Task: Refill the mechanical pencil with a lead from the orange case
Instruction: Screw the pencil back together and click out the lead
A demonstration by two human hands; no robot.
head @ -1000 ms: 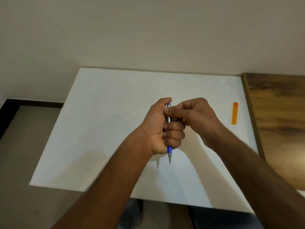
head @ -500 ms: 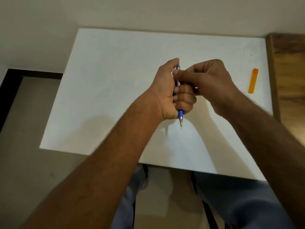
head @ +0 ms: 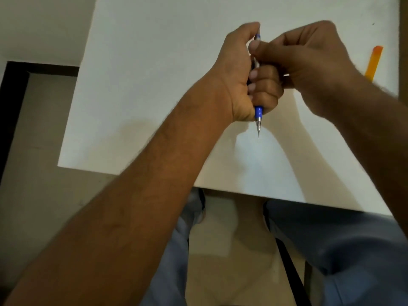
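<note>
My left hand (head: 247,78) is wrapped around a blue and silver mechanical pencil (head: 258,114), held upright over the white table with its metal tip pointing toward me. Only the tip end and the blue top near my thumb show. My right hand (head: 309,62) is pressed against the left, its thumb and fingers pinched at the pencil's upper part; I cannot tell whether it holds a lead. The orange lead case (head: 374,62) lies flat on the table to the right of my right hand, partly hidden by my right forearm.
The white table (head: 154,85) reaches its near edge just below my hands. A wooden surface (head: 403,40) borders it on the right. Below the edge are my legs in blue trousers (head: 331,250) and the beige floor (head: 231,250).
The view has tilted downward, so hands and table sit higher and closer in the frame. Both hands keep the same grip on the pencil. The orange case has not moved on the table.
</note>
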